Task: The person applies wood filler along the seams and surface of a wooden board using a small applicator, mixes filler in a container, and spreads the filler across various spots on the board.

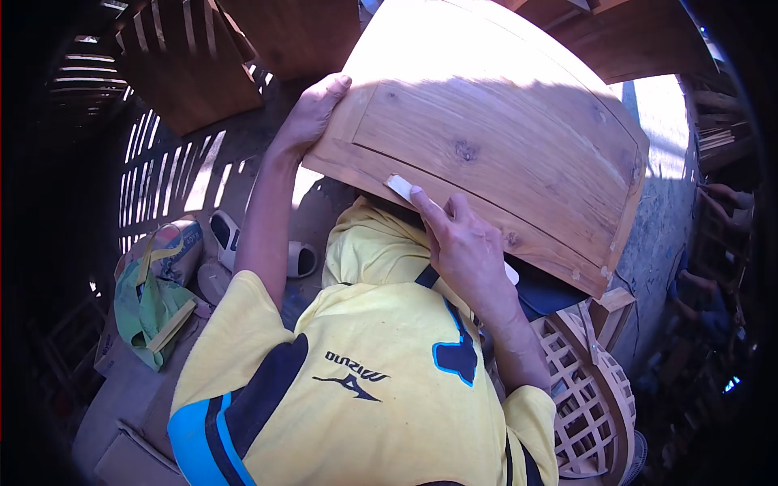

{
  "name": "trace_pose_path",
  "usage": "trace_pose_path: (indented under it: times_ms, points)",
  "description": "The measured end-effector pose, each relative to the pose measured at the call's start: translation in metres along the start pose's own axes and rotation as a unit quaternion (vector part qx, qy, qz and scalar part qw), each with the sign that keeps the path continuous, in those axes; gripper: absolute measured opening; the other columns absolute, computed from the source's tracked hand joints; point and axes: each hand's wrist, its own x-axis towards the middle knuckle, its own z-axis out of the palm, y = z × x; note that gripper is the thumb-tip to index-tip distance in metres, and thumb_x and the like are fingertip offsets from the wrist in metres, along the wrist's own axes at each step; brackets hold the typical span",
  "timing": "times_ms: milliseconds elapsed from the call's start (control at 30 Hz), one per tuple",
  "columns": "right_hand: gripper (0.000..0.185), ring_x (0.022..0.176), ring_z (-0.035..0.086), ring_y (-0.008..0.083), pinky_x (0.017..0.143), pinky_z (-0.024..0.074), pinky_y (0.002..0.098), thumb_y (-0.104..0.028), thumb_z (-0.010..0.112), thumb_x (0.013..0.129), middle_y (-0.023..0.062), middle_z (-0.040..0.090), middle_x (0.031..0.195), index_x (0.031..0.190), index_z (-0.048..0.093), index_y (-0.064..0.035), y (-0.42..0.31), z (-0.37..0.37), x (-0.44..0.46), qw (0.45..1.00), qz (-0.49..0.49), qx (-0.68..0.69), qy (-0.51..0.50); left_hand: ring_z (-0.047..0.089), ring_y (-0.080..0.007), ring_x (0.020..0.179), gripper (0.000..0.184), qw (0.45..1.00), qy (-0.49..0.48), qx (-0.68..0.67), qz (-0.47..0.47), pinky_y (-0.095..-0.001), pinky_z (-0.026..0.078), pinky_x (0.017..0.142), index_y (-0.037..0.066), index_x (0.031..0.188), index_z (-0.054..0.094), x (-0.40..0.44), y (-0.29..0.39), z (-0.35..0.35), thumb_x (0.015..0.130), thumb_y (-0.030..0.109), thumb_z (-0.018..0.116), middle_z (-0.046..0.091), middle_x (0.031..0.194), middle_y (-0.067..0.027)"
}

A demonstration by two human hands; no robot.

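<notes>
Wooden panel [486, 154] just past the yellow shirt [356, 324] | my feed's got left hand [312, 115] gripping its edge | right hand [470, 251] closed round a pale stick [400, 188] | green bag [146, 301], can't tell what's inside tbh

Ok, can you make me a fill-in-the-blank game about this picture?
1. The left hand grips a framed panel made of ____.
2. The pale strip is held in the person's ____ hand.
3. The brand word printed on the yellow shirt is ____.
4. The bag at the left of the picture is mostly ____ in colour.

Missing words: wood; right; MIZUNO; green.
</notes>
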Motion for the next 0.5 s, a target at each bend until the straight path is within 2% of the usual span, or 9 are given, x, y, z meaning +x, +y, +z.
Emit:
trace_pose_path:
  times_ms: [67,100,167,300,400,500]
  points:
    - [0.057,0.080,0.074,0.0298,0.062,0.0592,0.0433,-0.006,0.066,0.094,0.0140,0.059,0.099,0.150,0.059,-0.0151,0.001,-0.001,0.006,0.996,0.016,-0.055,-0.071,0.062,-0.0087,0.102,0.047,1.000,-0.002,-0.015,0.009,-0.0286,0.052,0.093,0.000,0.131,0.064,0.003,-0.009,-0.002,0.115,0.043,0.053,0.069,0.114,-0.0039]
    - [0.057,0.080,0.074,0.0298,0.062,0.0592,0.0433,-0.006,0.066,0.094,0.0140,0.059,0.099,0.150,0.059,-0.0151,0.001,-0.002,0.007,0.996,0.015,-0.058,-0.072,0.062,-0.0084,0.101,0.047,1.000,0.007,-0.008,-0.001,-0.0286,0.052,0.093,0.000,0.131,0.065,0.005,-0.012,-0.001,0.115,0.042,0.053,0.069,0.113,-0.0035]
    - [0.049,0.075,0.072,0.0284,0.062,0.0564,0.0440,-0.016,0.065,0.103,0.0111,0.060,0.093,0.151,0.057,-0.0230,-0.001,-0.008,0.002,0.992,0.023,-0.091,-0.080,0.062,-0.0081,0.100,0.046,1.000,0.015,-0.004,-0.015,-0.0286,0.053,0.092,0.000,0.130,0.065,0.005,-0.016,-0.002,0.115,0.042,0.053,0.069,0.112,-0.0031]
    - [0.048,0.074,0.071,0.0296,0.061,0.0557,0.0450,-0.017,0.065,0.103,0.0109,0.060,0.093,0.150,0.057,-0.0232,-0.008,-0.018,0.010,0.992,0.032,-0.081,-0.088,0.061,-0.0078,0.100,0.047,0.999,0.011,-0.030,-0.011,-0.0281,0.053,0.091,-0.001,0.131,0.065,0.001,0.000,0.001,0.115,0.042,0.053,0.069,0.110,-0.0024]
    - [0.044,0.073,0.071,0.0308,0.060,0.0553,0.0456,-0.018,0.063,0.104,0.0110,0.061,0.094,0.148,0.059,-0.0233,-0.008,-0.012,0.015,0.997,-0.007,-0.048,-0.057,0.062,-0.0085,0.102,0.049,1.000,0.013,-0.010,-0.008,-0.0285,0.053,0.092,-0.001,0.132,0.065,0.000,0.001,0.002,0.115,0.043,0.052,0.070,0.112,-0.0034]
    - [0.041,0.074,0.071,0.0319,0.060,0.0540,0.0454,-0.018,0.066,0.103,0.0122,0.062,0.094,0.145,0.062,-0.0192,-0.002,-0.031,0.008,0.990,0.022,-0.073,-0.115,0.062,-0.0102,0.107,0.053,1.000,0.020,-0.012,0.001,-0.0295,0.052,0.097,-0.002,0.135,0.063,0.001,-0.003,0.003,0.115,0.045,0.049,0.070,0.118,-0.0056]
